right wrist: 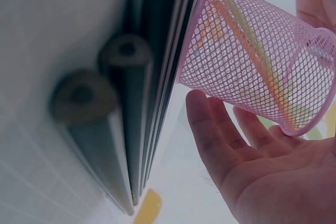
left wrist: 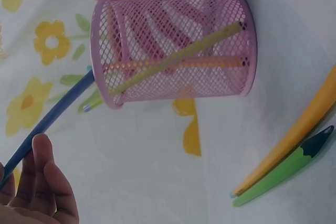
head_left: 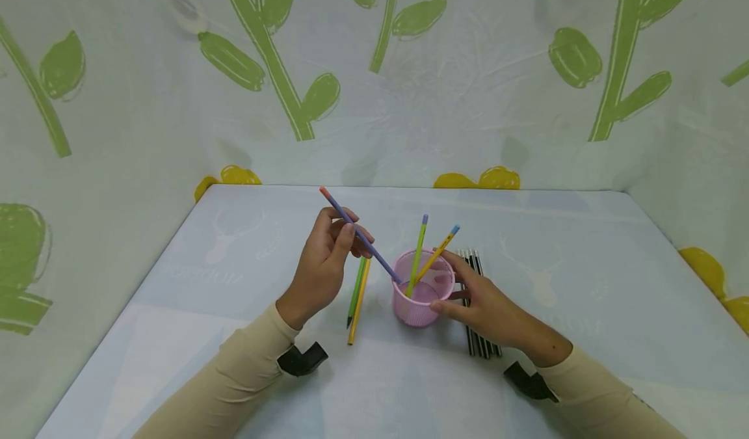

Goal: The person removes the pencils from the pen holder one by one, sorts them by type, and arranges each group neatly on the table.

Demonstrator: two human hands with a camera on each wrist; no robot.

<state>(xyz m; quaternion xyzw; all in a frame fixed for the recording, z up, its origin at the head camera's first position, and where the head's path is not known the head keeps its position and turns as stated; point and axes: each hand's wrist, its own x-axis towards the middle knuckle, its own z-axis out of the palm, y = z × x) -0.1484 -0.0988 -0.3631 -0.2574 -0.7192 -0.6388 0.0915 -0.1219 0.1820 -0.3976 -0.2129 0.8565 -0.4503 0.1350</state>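
Note:
My left hand (head_left: pixel 323 257) pinches a blue-purple pencil (head_left: pixel 374 252) with an orange end. It slants down so its lower end is at the rim of a pink mesh pencil cup (head_left: pixel 414 312). Inside the cup lean a yellow-green pencil (head_left: pixel 419 250) and an orange-yellow pencil (head_left: pixel 440 252). My right hand (head_left: pixel 491 309) holds the cup from its right side, thumb at the near rim and index finger at the far rim. In the left wrist view, the lower ends of the two pencils (left wrist: pixel 210 38) show through the mesh near the cup's base.
Left of the cup, a green pencil (head_left: pixel 355 296) and a yellow pencil (head_left: pixel 359 309) lie side by side on the pale tabletop (head_left: pixel 380 393). Several black pencils (head_left: pixel 482 345) lie in a row to the right, partly under my right hand. A leaf-patterned cloth (head_left: pixel 480 101) rises behind.

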